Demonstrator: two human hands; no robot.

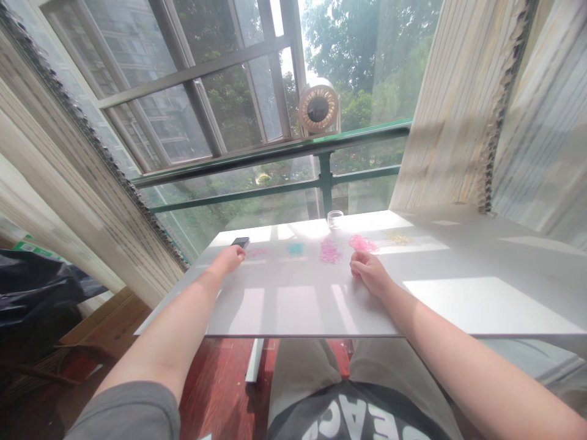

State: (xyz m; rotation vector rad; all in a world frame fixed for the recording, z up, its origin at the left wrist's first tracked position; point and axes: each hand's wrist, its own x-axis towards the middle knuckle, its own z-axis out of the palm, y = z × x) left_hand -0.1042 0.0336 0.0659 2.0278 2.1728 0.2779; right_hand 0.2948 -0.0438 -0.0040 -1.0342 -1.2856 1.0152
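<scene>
At the far left corner of the white table [284,311], a dark flat device [241,242] lies close to the far edge. The left hand [230,260] touches its near end with curled fingers; whether they grip it or only rest against it cannot be told. This contact probably steadies the device.

To the right, scattered pale pink pieces [258,252] lie beside the device, followed by a compact teal pile [296,249] and a broader magenta pile [329,251]. All three are set back from the near edge. The gaps between them presumably keep the colours separate. Individual pieces are too blurred to identify.

A clear cup [335,220] stands upright at the far edge, behind the magenta pile, a position that likely leaves the table's front free for the forearms. Its contents cannot be determined.

Next, a rose-pink pile [364,244] lies just beyond the right hand [367,272]. The thumb and fingers of this hand are drawn together, a posture suited to small parts; whether a piece is held between them cannot be told.

Last in the row, a sparse yellow pile [398,238] lies towards the far edge, apart from the rose-pink pile.
</scene>
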